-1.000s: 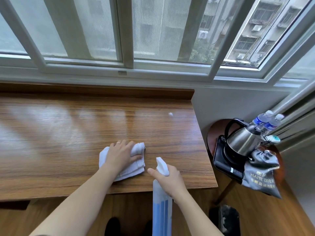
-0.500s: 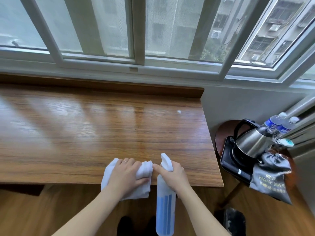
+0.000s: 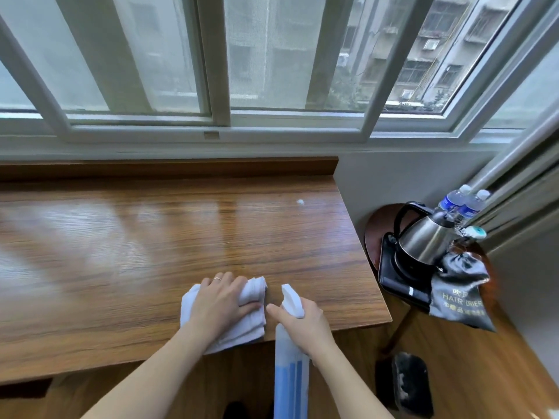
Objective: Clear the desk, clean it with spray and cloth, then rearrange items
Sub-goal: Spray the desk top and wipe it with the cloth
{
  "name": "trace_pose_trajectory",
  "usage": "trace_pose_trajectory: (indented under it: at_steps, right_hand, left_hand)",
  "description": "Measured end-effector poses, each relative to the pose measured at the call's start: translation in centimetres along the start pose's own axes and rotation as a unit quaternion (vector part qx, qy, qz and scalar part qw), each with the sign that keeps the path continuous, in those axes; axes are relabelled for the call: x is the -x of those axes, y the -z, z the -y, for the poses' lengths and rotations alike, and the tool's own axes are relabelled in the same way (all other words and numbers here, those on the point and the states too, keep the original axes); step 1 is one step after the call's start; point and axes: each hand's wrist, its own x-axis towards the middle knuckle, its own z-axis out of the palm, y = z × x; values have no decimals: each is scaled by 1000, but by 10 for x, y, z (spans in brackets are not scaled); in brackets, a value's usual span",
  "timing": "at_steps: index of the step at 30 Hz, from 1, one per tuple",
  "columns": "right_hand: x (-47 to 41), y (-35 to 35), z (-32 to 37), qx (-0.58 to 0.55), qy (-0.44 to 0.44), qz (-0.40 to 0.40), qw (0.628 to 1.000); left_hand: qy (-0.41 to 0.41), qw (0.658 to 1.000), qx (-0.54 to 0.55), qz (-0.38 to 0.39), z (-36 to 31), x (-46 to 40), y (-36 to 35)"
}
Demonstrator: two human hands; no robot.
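Observation:
A bare wooden desk [image 3: 151, 243] runs under the window. My left hand [image 3: 222, 300] presses a folded white cloth [image 3: 251, 325] flat on the desk near its front edge. My right hand [image 3: 304, 323] grips a spray bottle [image 3: 290, 379] with a white nozzle and blue liquid, just right of the cloth. The nozzle points toward the desk top, while the bottle body hangs below the front edge. A small white speck [image 3: 300, 202] lies at the far right of the desk.
A round side table [image 3: 378, 225] to the right of the desk carries a steel kettle [image 3: 423, 240] on a black tray, two water bottles [image 3: 459, 204] and a black hair dryer bag [image 3: 459, 294]. A dark object [image 3: 408, 385] sits on the floor below.
The cloth under my left hand slid toward the desk's front edge and closer to the spray bottle. My right hand kept its hold on the bottle.

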Motion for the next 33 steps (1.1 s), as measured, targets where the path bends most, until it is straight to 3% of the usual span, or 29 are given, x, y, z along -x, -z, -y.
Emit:
trace_pose_trajectory:
  at_steps: [8, 15, 33]
  right_hand:
    - [1, -3, -10, -3, -15, -13, 1000]
    - [-2, 1, -16, 23, -21, 31, 999]
    - [-13, 12, -20, 63, -23, 50, 997]
  left_hand:
    - [47, 999, -6, 26, 15, -42, -3]
    - [61, 998, -10, 4, 14, -33, -6]
    - [80, 997, -7, -18, 5, -22, -6]
